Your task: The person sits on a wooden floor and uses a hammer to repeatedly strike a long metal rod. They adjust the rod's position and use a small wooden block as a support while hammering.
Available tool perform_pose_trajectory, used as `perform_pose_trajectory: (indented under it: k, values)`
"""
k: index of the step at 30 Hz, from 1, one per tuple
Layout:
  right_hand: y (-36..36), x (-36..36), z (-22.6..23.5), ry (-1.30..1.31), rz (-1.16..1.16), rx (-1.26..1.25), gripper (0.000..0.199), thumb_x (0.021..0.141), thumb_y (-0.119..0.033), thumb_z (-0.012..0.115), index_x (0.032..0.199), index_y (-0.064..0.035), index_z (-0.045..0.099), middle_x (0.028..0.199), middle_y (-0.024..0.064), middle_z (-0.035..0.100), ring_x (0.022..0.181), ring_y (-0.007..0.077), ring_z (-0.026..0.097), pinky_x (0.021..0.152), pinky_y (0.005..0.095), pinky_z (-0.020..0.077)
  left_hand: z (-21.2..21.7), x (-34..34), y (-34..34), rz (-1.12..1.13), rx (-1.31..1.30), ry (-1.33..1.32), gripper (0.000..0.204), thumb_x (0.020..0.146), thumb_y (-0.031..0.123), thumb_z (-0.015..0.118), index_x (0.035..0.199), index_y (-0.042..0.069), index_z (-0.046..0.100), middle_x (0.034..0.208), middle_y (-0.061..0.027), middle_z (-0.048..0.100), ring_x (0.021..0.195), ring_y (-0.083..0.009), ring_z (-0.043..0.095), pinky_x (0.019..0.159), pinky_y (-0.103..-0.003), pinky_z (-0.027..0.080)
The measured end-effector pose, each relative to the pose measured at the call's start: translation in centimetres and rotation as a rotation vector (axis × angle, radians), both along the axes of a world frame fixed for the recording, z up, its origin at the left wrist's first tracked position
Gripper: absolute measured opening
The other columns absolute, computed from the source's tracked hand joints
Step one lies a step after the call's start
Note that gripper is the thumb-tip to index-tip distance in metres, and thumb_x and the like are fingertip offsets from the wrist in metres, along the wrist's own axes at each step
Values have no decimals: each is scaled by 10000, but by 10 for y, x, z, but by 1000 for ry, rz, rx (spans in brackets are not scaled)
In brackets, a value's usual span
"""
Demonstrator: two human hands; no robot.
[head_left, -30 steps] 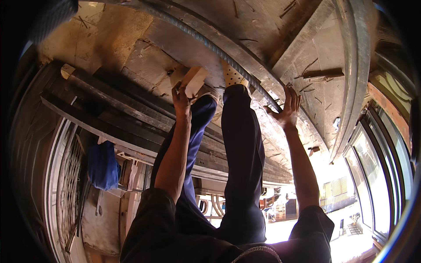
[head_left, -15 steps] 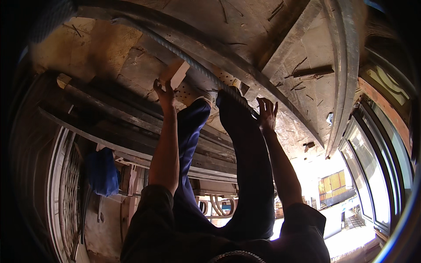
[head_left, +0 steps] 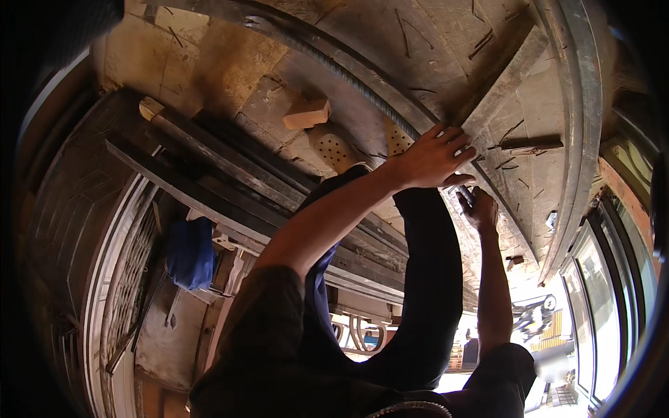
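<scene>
My left hand (head_left: 435, 157) reaches across my legs and closes its fingers over the near end of a flat metal bar (head_left: 509, 73) lying on the concrete floor. Just below it, my right hand (head_left: 482, 210) is curled around a small shiny metal piece (head_left: 464, 194), held against the same end of the bar. What the piece is stays unclear. My legs in dark trousers (head_left: 432, 279) stretch out between my arms, with pale perforated sandals (head_left: 336, 148) at their end.
A ribbed steel rod (head_left: 348, 70) curves across the floor past a small pale block (head_left: 306, 115). Long dark steel sections (head_left: 230, 174) lie stacked at left, with a blue cloth (head_left: 189, 254) beside them. A curved metal strip (head_left: 580, 139) runs along the right, with small metal scraps near it.
Both hands left the floor, where they were spread apart, and came together at the right on the end of the flat bar. The left hand moved away from the pale block.
</scene>
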State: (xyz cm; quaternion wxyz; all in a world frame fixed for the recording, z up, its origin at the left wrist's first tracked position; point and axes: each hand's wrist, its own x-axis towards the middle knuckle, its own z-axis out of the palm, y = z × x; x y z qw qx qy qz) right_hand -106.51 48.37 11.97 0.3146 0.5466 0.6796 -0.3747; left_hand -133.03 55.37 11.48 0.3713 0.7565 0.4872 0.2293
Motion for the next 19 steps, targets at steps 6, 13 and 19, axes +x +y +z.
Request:
perform_pose_trajectory:
  k: [6,13,19]
  values:
    - [-2,-3,-9,258,-70,333,756,688,-616,699,1137,-25,556,1060,195,553,1038,397,527,914,526,425,-49,12,-10,-215,-36,343,782,816,738,448,1181,59,579,1183,-161,583,1155,-320,534,1101,-510,277]
    - [-8,2,-14,248,-64,487,776,680,-630,692,1164,-38,555,1078,166,567,1052,367,542,1027,555,365,-65,15,-22,-282,-132,407,909,814,777,379,1261,4,547,1302,-207,538,1242,-346,486,1123,-496,235]
    - [-17,17,-12,203,-185,503,721,674,-539,721,1204,-80,555,1091,127,573,1073,308,544,1026,553,356,-62,29,-15,-281,-132,358,845,804,750,425,1176,14,607,1197,-194,610,1143,-329,566,1051,-480,352]
